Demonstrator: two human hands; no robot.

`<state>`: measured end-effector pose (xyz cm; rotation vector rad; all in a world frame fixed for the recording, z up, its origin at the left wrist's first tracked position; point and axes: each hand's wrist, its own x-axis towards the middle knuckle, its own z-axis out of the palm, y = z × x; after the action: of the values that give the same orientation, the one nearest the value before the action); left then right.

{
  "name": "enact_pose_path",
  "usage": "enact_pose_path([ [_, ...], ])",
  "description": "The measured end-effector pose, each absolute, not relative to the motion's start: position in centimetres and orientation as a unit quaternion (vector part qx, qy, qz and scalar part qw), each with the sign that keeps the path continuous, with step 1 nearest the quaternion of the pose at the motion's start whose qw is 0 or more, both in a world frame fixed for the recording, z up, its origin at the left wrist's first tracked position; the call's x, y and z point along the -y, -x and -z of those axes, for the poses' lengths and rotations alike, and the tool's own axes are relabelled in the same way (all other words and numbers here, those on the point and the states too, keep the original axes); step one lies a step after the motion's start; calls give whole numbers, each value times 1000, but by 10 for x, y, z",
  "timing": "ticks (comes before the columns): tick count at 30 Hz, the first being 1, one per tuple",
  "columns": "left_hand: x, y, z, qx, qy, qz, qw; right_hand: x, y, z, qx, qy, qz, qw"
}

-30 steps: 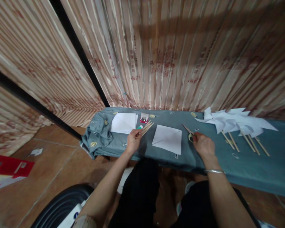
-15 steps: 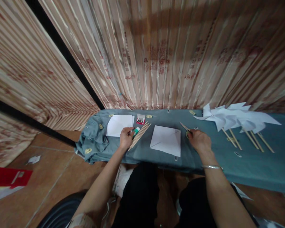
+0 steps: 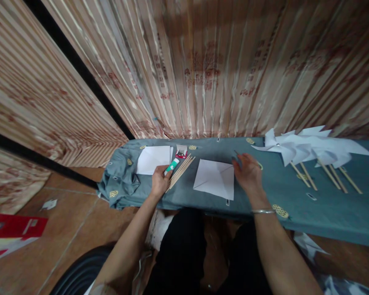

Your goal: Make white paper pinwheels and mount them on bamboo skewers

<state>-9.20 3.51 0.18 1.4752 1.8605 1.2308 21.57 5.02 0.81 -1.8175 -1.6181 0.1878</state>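
Observation:
My left hand (image 3: 160,180) is closed around the lower end of a green-and-white glue stick (image 3: 171,167), beside a bundle of thin wooden sticks (image 3: 181,172). A square white sheet of paper (image 3: 213,180) lies flat on the cloth, with diagonal lines running in from its corners. By the sheet's right edge is my right hand (image 3: 248,174), its thumb and fingers slightly apart, with nothing visible in them. Beneath it lie scissors (image 3: 260,165), mostly hidden; a blade tip and part of the handle show.
A stack of white paper (image 3: 153,159) and a small red box of metal pieces (image 3: 181,152) lie at the left. Several white paper pinwheels (image 3: 310,145) on wooden sticks rest at the right. A patterned curtain (image 3: 203,82) hangs behind the cloth-covered table (image 3: 326,217).
My right hand has let go of the scissors and shifted left to the sheet's edge. The glue stick in my left hand has been raised and shows more fully.

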Motion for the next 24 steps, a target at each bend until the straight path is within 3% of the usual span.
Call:
enact_pose_path([
  [3, -30, 59, -12, -613, -473, -521, 359, -46, -190, -12, 588, 598, -301, 454],
  [6, -18, 16, -21, -485, -394, -507, 593, -38, -166, -17, 510, 436, -568, 475],
  [8, -9, -6, -26, -435, -352, -494, 665, -35, -158, -19, 457, 352, -668, 470],
  [17, 8, -22, -29, -429, -283, -484, 708, -38, -165, -23, 318, 341, -699, 542],
  [21, 11, -22, -19, -454, -306, -484, 683, -45, -173, -21, 262, 369, -679, 577],
  [24, 9, -11, -6, -509, -359, -504, 598, -50, -186, -21, 212, 373, -670, 606],
])
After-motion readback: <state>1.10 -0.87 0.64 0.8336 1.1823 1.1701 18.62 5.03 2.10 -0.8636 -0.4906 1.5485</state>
